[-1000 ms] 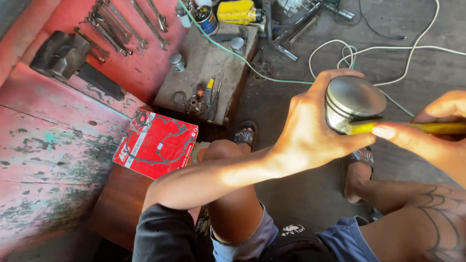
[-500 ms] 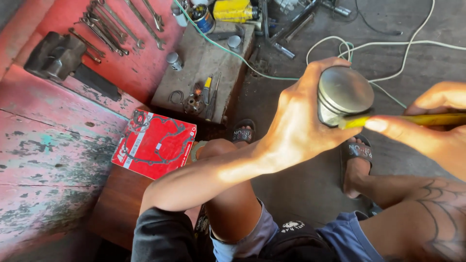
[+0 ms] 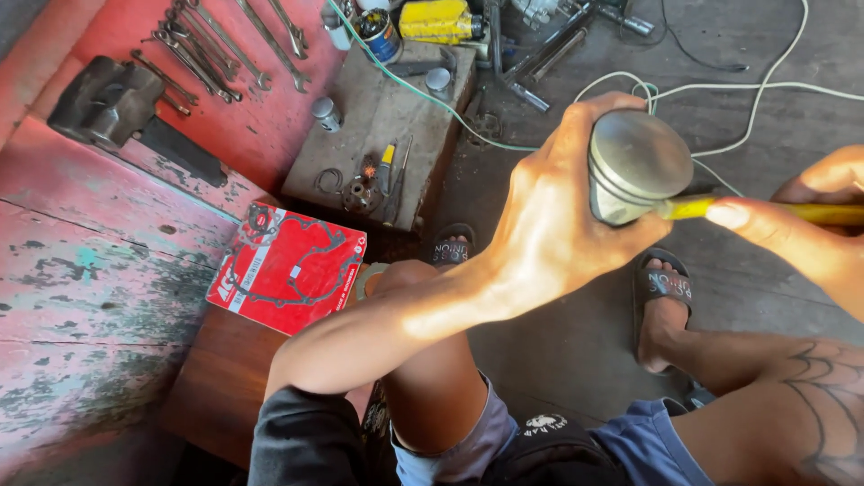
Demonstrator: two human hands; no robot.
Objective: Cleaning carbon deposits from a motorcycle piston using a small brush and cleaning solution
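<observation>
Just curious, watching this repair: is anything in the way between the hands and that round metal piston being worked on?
Nothing visible. The left hand already grips the piston directly, and the right hand presses the yellow-handled tool against its side. Both are held in the air above the floor.

Your left hand (image 3: 549, 234) grips piston (image 3: 634, 166); right hand (image 3: 810, 238) sets tool (image 3: 765, 211) against its side. Wrenches (image 3: 225, 45) far-left on platform (image 3: 81, 270); packet (image 3: 288, 270) at its near edge.
</observation>
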